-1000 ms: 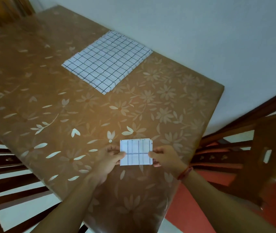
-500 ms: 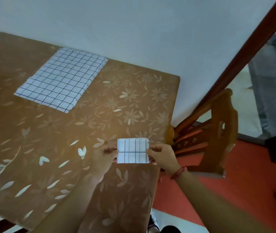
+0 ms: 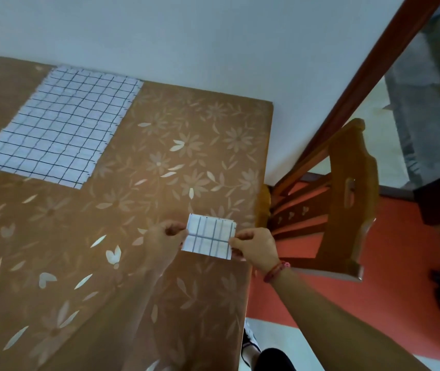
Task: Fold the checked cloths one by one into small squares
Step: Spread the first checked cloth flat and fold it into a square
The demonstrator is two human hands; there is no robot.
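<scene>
Pinching the small folded white checked cloth (image 3: 209, 238) by its side edges, the left hand (image 3: 164, 241) and right hand (image 3: 257, 247) hold it over a corner of the brown flower-patterned table (image 3: 160, 199), likely squaring the fold, while a larger flat checked cloth (image 3: 60, 129) waits near the wall.

Folded cloth (image 3: 209, 238) near, flat cloth (image 3: 60, 129) beyond

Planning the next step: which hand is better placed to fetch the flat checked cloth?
Probably the left hand: the flat checked cloth lies on its side; the right hand can hold the folded cloth.
</scene>
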